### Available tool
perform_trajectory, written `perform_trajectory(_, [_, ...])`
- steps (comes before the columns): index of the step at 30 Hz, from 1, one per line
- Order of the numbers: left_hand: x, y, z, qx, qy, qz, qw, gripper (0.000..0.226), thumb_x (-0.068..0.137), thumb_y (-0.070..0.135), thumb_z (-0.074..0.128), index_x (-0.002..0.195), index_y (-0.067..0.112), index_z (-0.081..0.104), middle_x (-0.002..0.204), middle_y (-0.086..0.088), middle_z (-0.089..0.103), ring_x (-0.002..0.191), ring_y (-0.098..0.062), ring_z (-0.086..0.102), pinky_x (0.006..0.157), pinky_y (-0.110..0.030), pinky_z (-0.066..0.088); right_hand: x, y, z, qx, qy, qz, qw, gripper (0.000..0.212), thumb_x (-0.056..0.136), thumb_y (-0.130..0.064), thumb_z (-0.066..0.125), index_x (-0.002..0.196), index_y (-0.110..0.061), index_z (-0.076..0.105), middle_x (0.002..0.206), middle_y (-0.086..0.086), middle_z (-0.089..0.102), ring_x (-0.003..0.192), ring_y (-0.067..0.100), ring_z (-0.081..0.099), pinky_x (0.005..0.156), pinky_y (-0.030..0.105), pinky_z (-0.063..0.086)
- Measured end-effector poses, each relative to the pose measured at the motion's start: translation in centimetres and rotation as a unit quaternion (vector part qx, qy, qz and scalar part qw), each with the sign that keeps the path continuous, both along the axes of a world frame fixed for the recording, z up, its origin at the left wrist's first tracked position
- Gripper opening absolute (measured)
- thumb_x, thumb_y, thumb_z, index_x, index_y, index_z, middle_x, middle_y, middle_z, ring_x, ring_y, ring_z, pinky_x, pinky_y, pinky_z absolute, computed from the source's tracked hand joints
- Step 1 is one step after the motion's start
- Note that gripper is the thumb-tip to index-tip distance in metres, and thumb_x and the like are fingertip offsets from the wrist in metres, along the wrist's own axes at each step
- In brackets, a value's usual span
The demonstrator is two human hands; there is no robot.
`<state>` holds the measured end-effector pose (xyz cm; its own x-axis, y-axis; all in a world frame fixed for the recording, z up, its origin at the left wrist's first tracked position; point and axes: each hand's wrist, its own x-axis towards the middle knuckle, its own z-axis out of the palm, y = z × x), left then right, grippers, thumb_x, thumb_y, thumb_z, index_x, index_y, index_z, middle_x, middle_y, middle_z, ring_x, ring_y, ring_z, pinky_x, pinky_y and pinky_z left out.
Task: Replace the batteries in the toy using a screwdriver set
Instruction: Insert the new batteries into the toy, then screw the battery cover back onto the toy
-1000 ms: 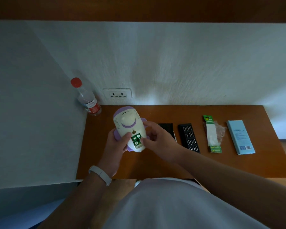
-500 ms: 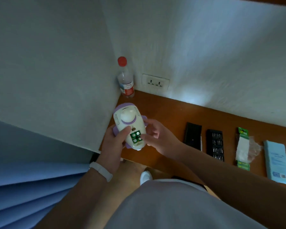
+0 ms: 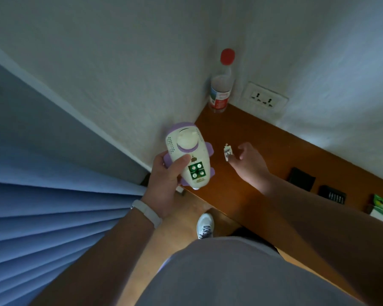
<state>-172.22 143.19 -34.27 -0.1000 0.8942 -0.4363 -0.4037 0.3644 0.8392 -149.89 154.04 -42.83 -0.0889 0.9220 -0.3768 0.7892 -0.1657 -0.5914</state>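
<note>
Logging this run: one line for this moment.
left hand: holds toy | batteries: exposed | right hand: beside small white piece, grip unclear

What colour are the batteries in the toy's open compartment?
Green batteries, with silvery end caps, in the toy the left hand holds; head view.

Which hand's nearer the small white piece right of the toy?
Right. The right hand is just beside the small white piece; the left hand is farther left, gripping the toy.
</note>
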Motion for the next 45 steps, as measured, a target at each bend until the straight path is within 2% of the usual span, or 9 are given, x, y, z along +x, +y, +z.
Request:
perform_trajectory(6, [0.2,0.4,0.0,-0.041,0.024,0.023,0.999,0.078,0.071,0.039,0.083,0.136,0.011,0.05,0.123,-0.011,0.072,0.111,-0.031,0.07,0.087,-0.05,0.06,-1.4,0.9,-2.0,-0.021,-0.005,0.011,1.0,0.04,0.093,-0.036,0.062,0.124,-0.012,0.051,0.105,0.011,0.063,0.078,0.024,0.065,0.057,0.027,0.041])
perform_trajectory(9, [0.3,0.5,0.1,-0.056,0.024,0.032,0.998,0.074,0.075,0.032,0.08,0.138,0.009,0.048,0.123,-0.012,0.071,0.11,-0.029,0.071,0.087,-0.05,0.06,-1.8,0.9,-2.5,-0.02,-0.019,0.018,0.999,0.019,0.095,-0.029,0.057,0.107,-0.013,0.057,0.097,0.011,0.064,0.071,0.02,0.061,0.052,0.025,0.034])
perform_trajectory(15, [0.2,0.6,0.1,-0.051,0.034,0.024,0.998,0.074,0.07,0.038,0.082,0.133,0.016,0.051,0.118,-0.005,0.074,0.107,-0.025,0.073,0.084,-0.044,0.062,-1.2,0.1,-1.5,-0.026,0.003,0.011,1.0,0.012,0.089,-0.027,0.061,0.094,-0.017,0.057,0.082,0.003,0.062,0.065,0.017,0.057,0.05,0.025,0.034])
perform_trajectory(22, [1.3,1.6,0.8,-0.024,0.046,-0.003,0.999,0.075,0.067,0.045,0.083,0.132,0.018,0.055,0.116,-0.004,0.075,0.105,-0.025,0.073,0.083,-0.046,0.061,0.3,-1.9,3.5,-0.015,0.097,-0.05,0.994,0.022,0.084,-0.027,0.068,0.089,-0.033,0.047,0.086,-0.001,0.063,0.072,0.015,0.066,0.054,0.022,0.048])
perform_trajectory(26, [2.8,2.5,1.1,-0.01,0.065,-0.026,0.998,0.064,0.068,0.046,0.082,0.125,0.025,0.063,0.114,-0.001,0.076,0.104,-0.023,0.073,0.083,-0.046,0.062,1.0,-3.8,8.1,0.079,0.139,-0.053,0.986,0.026,0.087,-0.025,0.068,0.086,-0.04,0.046,0.079,-0.011,0.058,0.064,-0.005,0.058,0.049,0.008,0.043])
perform_trajectory(31, [5.4,3.5,1.1,-0.015,0.063,-0.043,0.997,0.072,0.07,0.044,0.083,0.134,0.022,0.058,0.12,-0.002,0.074,0.107,-0.023,0.072,0.088,-0.05,0.06,1.6,-5.8,13.4,0.177,0.105,0.015,0.978,0.024,0.089,-0.03,0.066,0.091,-0.04,0.045,0.076,-0.016,0.055,0.062,0.0,0.053,0.049,0.012,0.042])
perform_trajectory(36, [7.7,4.2,1.3,-0.026,0.052,-0.037,0.998,0.059,0.083,0.026,0.08,0.136,0.017,0.053,0.122,-0.005,0.072,0.104,-0.023,0.073,0.088,-0.052,0.06,2.6,-6.9,15.2,0.241,-0.021,0.113,0.964,0.031,0.088,-0.025,0.066,0.115,-0.019,0.053,0.103,-0.005,0.057,0.078,0.009,0.053,0.058,0.014,0.034])
perform_trajectory(43, [9.3,4.1,2.3,-0.021,0.054,-0.036,0.998,0.05,0.081,0.027,0.081,0.122,0.025,0.054,0.112,0.004,0.074,0.1,-0.02,0.074,0.081,-0.042,0.063,3.9,-8.5,16.4,0.202,0.021,0.142,0.969,0.049,0.089,-0.038,0.065,0.133,-0.026,0.045,0.115,-0.012,0.05,0.084,-0.002,0.05,0.067,0.01,0.039])
perform_trajectory(45, [9.3,3.9,2.5,-0.021,0.052,-0.041,0.998,0.061,0.078,0.03,0.082,0.13,0.023,0.05,0.118,0.001,0.072,0.104,-0.022,0.073,0.086,-0.046,0.062,4.1,-8.7,16.6,0.194,0.041,0.136,0.971,0.046,0.093,-0.041,0.061,0.134,-0.028,0.045,0.114,-0.015,0.046,0.09,-0.004,0.051,0.071,0.011,0.042])
